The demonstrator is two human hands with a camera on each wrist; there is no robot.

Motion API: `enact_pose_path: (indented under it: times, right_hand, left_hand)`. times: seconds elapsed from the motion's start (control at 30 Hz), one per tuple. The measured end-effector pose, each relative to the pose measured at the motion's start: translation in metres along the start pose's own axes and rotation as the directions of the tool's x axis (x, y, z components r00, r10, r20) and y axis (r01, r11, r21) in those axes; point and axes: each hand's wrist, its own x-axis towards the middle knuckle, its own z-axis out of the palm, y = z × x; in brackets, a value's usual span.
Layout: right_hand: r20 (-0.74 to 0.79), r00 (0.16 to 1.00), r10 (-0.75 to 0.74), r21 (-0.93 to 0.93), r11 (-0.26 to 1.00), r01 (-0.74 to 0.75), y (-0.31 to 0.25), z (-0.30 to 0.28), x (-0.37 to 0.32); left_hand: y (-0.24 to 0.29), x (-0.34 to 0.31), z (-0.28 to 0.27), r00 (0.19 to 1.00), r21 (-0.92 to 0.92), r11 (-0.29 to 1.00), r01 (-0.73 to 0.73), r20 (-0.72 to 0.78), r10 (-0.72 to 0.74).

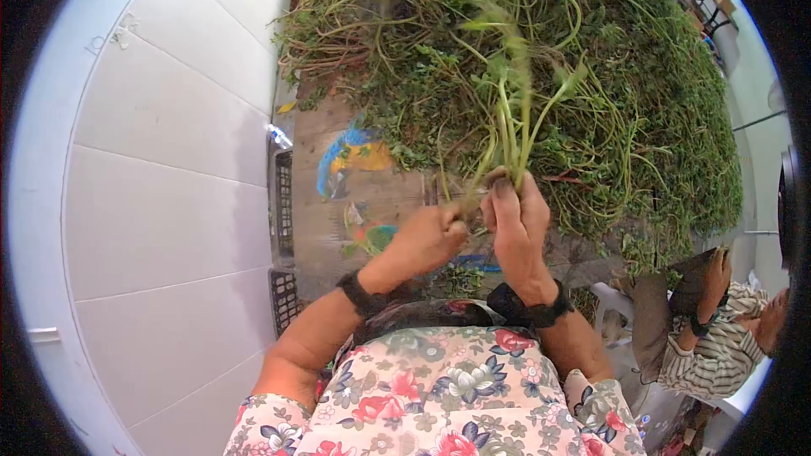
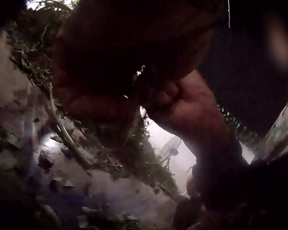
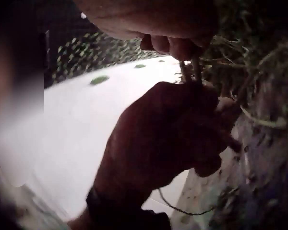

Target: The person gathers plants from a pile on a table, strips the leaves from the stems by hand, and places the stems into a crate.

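Observation:
Near the table's front edge, the right hand [image 1: 517, 232] pinches a small bunch of pale green stems [image 1: 509, 131] whose leafy tops point away over the pile. Just left of it, the left hand [image 1: 429, 241] has its fingers curled round the lower end of a thin stem [image 1: 475, 194]. In the right wrist view the left hand [image 3: 158, 134] lies close below the right hand [image 3: 153, 19], with stems between them. The left wrist view is dark; the right hand [image 2: 197, 110] shows there beside the near hand.
A large heap of leafy green plants [image 1: 676, 127] covers much of the wooden table [image 1: 312, 131]. Black crates [image 1: 284, 203] stand along its left side by a white wall [image 1: 169, 219]. Another person in a striped shirt [image 1: 710, 359] is at the right.

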Motion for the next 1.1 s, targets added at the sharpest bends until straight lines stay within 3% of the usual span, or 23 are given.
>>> enact_pose_path:
  times: [0.03, 0.07, 0.13, 0.17, 0.27, 0.3, 0.37, 0.47, 0.53, 0.63, 0.67, 0.73, 0.77, 0.8, 0.83, 0.87, 0.9, 0.93, 0.97, 1.0, 1.07, 1.1]
  right_hand:
    - [-0.057, 0.998, -0.030, 0.065, 0.997, 0.033, -0.009, -0.004, -0.002]
    - [-0.107, 0.994, 0.031, 0.154, 0.988, -0.015, -0.020, -0.008, 0.000]
    - [-0.194, 0.967, 0.167, 0.336, 0.937, -0.095, -0.037, -0.022, 0.011]
    - [-0.035, 0.981, 0.189, 0.396, 0.904, -0.160, -0.031, -0.035, 0.019]
    - [0.134, 0.896, 0.424, 0.457, 0.776, -0.435, -0.008, -0.031, 0.023]
    - [0.276, 0.837, 0.473, 0.331, 0.771, -0.545, 0.000, -0.033, 0.021]
    - [0.335, 0.805, 0.489, 0.358, 0.725, -0.589, 0.009, -0.028, 0.018]
    - [0.320, 0.794, 0.517, 0.419, 0.675, -0.608, 0.005, -0.022, 0.018]
    - [0.305, 0.798, 0.519, 0.457, 0.656, -0.601, 0.005, -0.021, 0.018]
    - [0.269, 0.906, 0.328, 0.212, 0.897, -0.388, 0.004, -0.019, 0.008]
    - [0.272, 0.947, 0.172, 0.053, 0.980, -0.193, 0.006, -0.016, 0.005]
    - [0.350, 0.926, -0.139, -0.247, 0.940, 0.234, 0.012, -0.003, -0.001]
    - [0.415, 0.901, -0.124, -0.235, 0.942, 0.238, 0.006, 0.004, -0.007]
    - [0.335, 0.937, -0.095, -0.203, 0.964, 0.171, -0.001, 0.002, -0.005]
    - [0.253, 0.966, -0.058, -0.164, 0.981, 0.102, -0.009, -0.002, -0.003]
    - [0.179, 0.984, -0.008, -0.120, 0.992, 0.030, -0.012, -0.007, -0.001]
    - [0.078, 0.986, 0.147, 0.103, 0.983, -0.155, -0.008, -0.020, 0.004]
    - [-0.019, 0.994, 0.110, 0.117, 0.987, -0.107, -0.023, -0.027, 0.011]
    - [-0.046, 0.997, 0.063, -0.110, 0.992, -0.068, -0.034, -0.046, 0.017]
    - [-0.085, 0.996, -0.001, -0.036, 0.999, -0.002, -0.037, -0.056, 0.022]
    - [-0.162, 0.978, -0.129, 0.097, 0.985, 0.146, -0.043, -0.075, 0.031]
    - [-0.225, 0.970, -0.089, 0.271, 0.951, 0.150, -0.045, -0.078, 0.033]
  left_hand:
    - [0.003, -0.001, -0.011, 0.999, -0.072, 0.997, 0.040, -0.010, -0.041]
    - [0.004, -0.001, -0.018, 0.997, -0.144, 0.987, 0.078, -0.018, -0.081]
    - [-0.006, -0.003, -0.019, 0.997, -0.117, 0.992, 0.044, -0.050, -0.050]
    - [-0.009, -0.004, -0.018, 0.997, -0.105, 0.994, 0.031, -0.067, -0.038]
    - [0.001, -0.003, -0.013, 0.995, -0.005, 0.996, -0.090, -0.037, 0.090]
    - [0.005, -0.003, -0.010, 0.995, 0.023, 0.995, -0.099, 0.014, 0.098]
    - [0.010, -0.005, -0.007, 0.987, 0.078, 0.990, -0.115, 0.121, 0.105]
    - [0.021, -0.007, -0.013, 0.990, -0.001, 0.999, -0.032, 0.137, 0.032]
    - [0.018, -0.006, -0.017, 0.993, 0.008, 0.997, -0.072, 0.099, 0.070]
    - [0.016, -0.004, -0.016, 1.000, 0.069, 0.997, -0.019, 0.024, 0.017]
    - [0.016, -0.004, -0.015, 1.000, 0.096, 0.995, 0.019, -0.004, -0.018]
    - [-0.009, 0.000, -0.004, 0.961, 0.127, 0.977, -0.168, -0.201, 0.192]
    - [-0.021, 0.000, -0.003, 0.952, 0.113, 0.976, -0.184, -0.228, 0.206]
    - [-0.023, 0.002, -0.006, 0.942, 0.099, 0.975, -0.200, -0.254, 0.220]
    - [-0.025, 0.004, -0.013, 0.968, 0.044, 0.990, -0.136, -0.206, 0.142]
    - [-0.026, 0.000, -0.020, 0.971, -0.097, 0.991, -0.089, -0.231, 0.065]
    - [-0.025, -0.004, -0.027, 0.967, -0.242, 0.969, -0.051, -0.255, -0.013]
    - [-0.023, -0.008, -0.034, 0.957, -0.381, 0.924, -0.023, -0.277, -0.091]
    - [-0.010, -0.008, -0.048, 0.946, -0.667, 0.743, 0.048, -0.208, -0.248]
    - [0.000, -0.009, -0.060, 0.925, -0.875, 0.473, 0.103, -0.090, -0.369]
    - [0.006, -0.017, -0.076, 0.929, -0.939, 0.340, 0.045, -0.085, -0.359]
    - [0.006, -0.020, -0.081, 0.932, -0.963, 0.270, 0.015, -0.085, -0.354]
